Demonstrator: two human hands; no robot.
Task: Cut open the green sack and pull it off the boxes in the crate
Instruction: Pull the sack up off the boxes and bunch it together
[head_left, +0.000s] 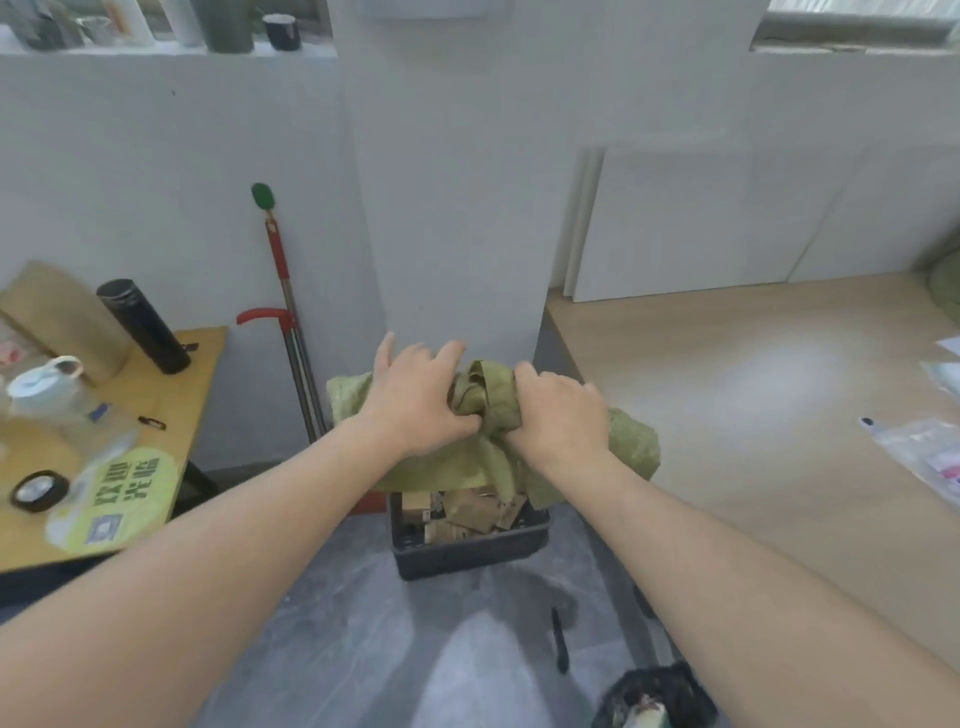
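Left hand, right hand around sack

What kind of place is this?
Likely a small office or workroom: a desk holding a flask and tape roll, a mop against the white wall, and a crate of boxes under a sack.
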